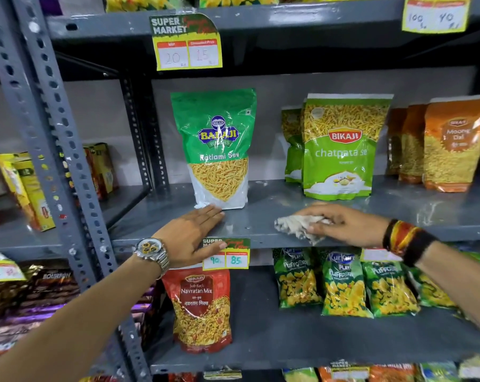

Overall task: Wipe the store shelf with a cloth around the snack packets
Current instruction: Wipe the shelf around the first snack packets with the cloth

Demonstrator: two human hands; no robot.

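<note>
Grey metal shelf (261, 194) spans mid-frame, its front edge running left to right below centre. Green Balaji Ratlami Sev packet (219, 150) stands upright at centre; green Bikaji chatpata sev packet (341, 150) stands upright to its right, well apart; orange Moong Dal packet (454, 144) at right edge. Left hand (192, 235), flat and fully open, palm down on shelf front, fingertips touching the Ratlami Sev packet's base; grips nothing. Right hand (343, 224), fingers curled, pinches a crumpled white cloth (296, 226) against the shelf surface, between the two green packets. Wristwatch (152, 252) on left wrist.
</note>
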